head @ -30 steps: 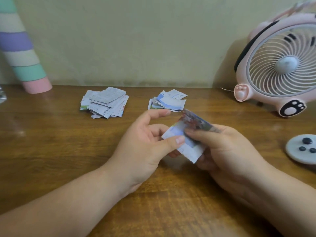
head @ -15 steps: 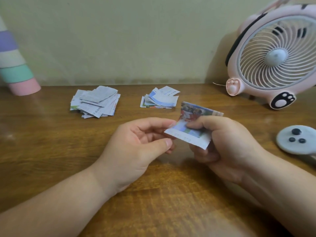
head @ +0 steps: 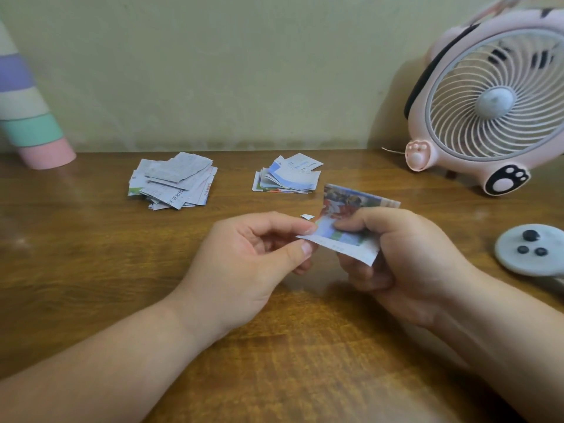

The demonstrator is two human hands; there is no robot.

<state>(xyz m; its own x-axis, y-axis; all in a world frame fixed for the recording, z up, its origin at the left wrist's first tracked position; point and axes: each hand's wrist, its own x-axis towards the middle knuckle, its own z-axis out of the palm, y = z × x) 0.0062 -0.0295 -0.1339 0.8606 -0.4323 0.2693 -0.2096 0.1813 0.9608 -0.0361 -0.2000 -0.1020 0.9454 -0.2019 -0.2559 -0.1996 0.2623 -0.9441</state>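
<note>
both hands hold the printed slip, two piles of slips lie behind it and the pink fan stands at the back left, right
No: the head view shows the pink fan at the back right, not left. The rest holds: left hand and right hand hold the printed slip, with the left pile and right pile behind it.

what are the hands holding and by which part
Both hold one printed paper slip: the left hand pinches its left corner, the right hand grips its right side.
</note>
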